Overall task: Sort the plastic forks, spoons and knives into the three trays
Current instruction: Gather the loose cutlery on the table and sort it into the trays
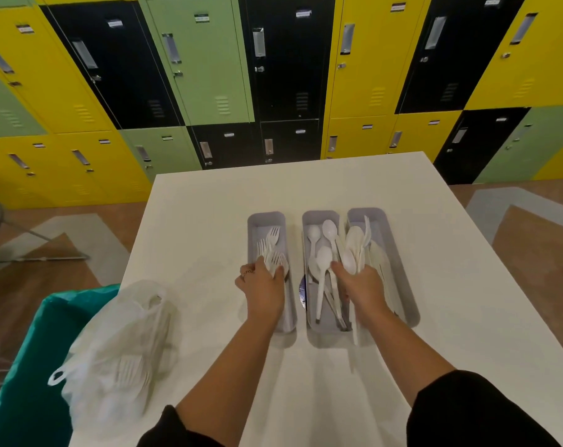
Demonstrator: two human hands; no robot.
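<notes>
Three grey trays stand side by side on the white table (209, 221). The left tray (265, 218) holds white plastic forks (271, 242). My left hand (263, 285) is over that tray and grips a bunch of forks by their handles. The middle tray (318, 216) holds several white spoons (324, 262). The right tray (399, 272) holds a mix of white cutlery. My right hand (359, 285), over the gap between the middle and right trays, grips a bundle of spoons and other cutlery (354, 250).
A thin white plastic bag (122, 343) with more forks inside lies at the table's left front edge, partly over a teal bin (31, 382). Yellow, green and black lockers (209, 75) stand behind the table. A small dark object (302, 291) lies between the left and middle trays.
</notes>
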